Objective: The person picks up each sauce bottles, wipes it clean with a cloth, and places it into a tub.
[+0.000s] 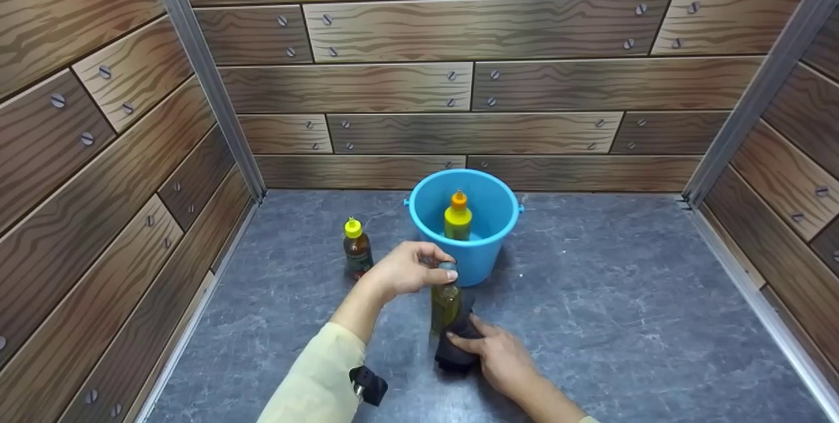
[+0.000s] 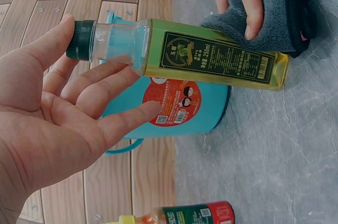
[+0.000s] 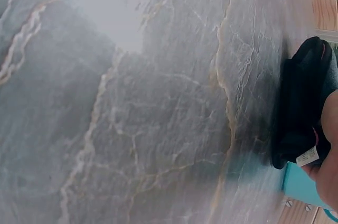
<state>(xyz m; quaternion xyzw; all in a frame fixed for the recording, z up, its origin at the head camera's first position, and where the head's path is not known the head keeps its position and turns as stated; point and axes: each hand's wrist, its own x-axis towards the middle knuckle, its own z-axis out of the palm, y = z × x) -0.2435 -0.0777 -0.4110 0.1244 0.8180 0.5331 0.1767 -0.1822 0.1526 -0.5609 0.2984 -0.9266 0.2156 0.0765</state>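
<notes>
A square, clear bottle of yellow-green oil (image 1: 446, 308) stands upright on the grey marbled surface, its dark label facing the left wrist view. My left hand (image 1: 408, 270) pinches its dark green cap (image 2: 81, 40) between thumb and fingertips, the other fingers spread beside the neck. Lower down, my right hand (image 1: 506, 359) grips a folded dark grey cloth (image 2: 269, 15) with black edging and presses it against the bottle's side near the base. In the right wrist view, the cloth (image 3: 301, 113) shows a small white tag (image 3: 308, 156) beside my fingers.
Just behind the oil bottle stands a light blue bucket (image 1: 475, 264), with a yellow squeeze bottle with an orange cap (image 1: 457, 221) inside. A brown sauce bottle with a yellow cap (image 1: 358, 256) stands left of it. Wood-patterned walls (image 1: 393, 88) enclose three sides.
</notes>
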